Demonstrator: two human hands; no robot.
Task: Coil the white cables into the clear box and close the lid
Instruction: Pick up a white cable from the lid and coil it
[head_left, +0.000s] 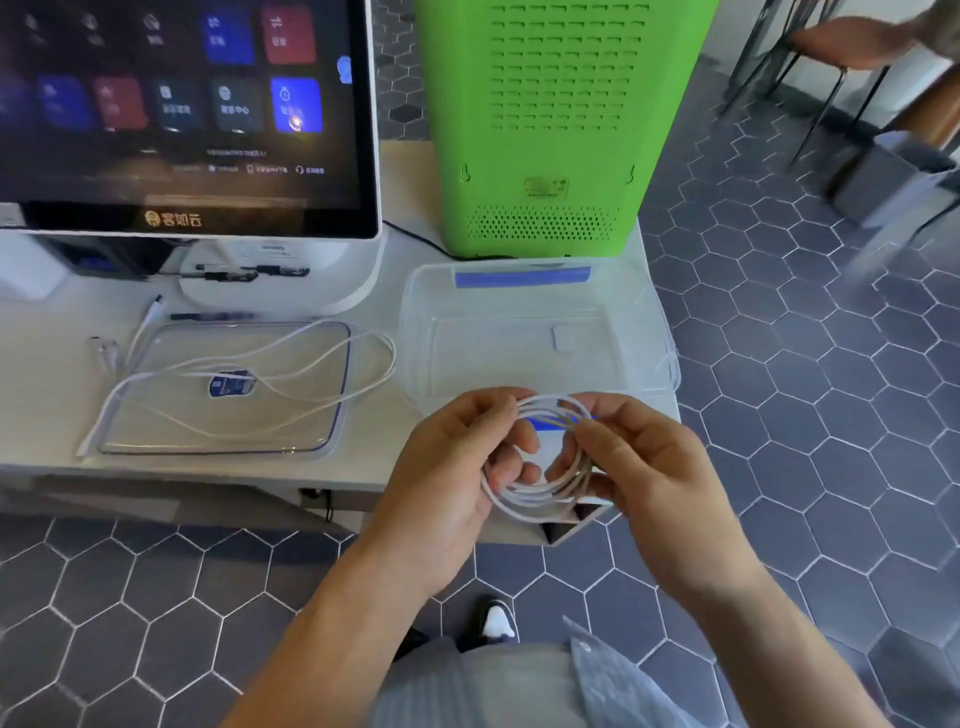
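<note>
A white cable wound into a round coil (540, 496) is held in front of the table's near edge. My left hand (457, 467) grips its left side and my right hand (644, 462) pinches its right side. Just beyond the hands stands the clear box (431, 332), open, with blue clips and nothing visible inside. Its clear lid (156, 441) with a blue rim lies flat on the table to the left. Another white cable (332, 340) sprawls loose across the lid, its ends trailing off at the lid's far left corner.
A white touchscreen terminal (187, 109) stands at the back left, with pens at its base. A green machine (556, 124) stands right behind the box. The white table's corner (571, 525) is under my hands. A chair and a person's arm show at far right.
</note>
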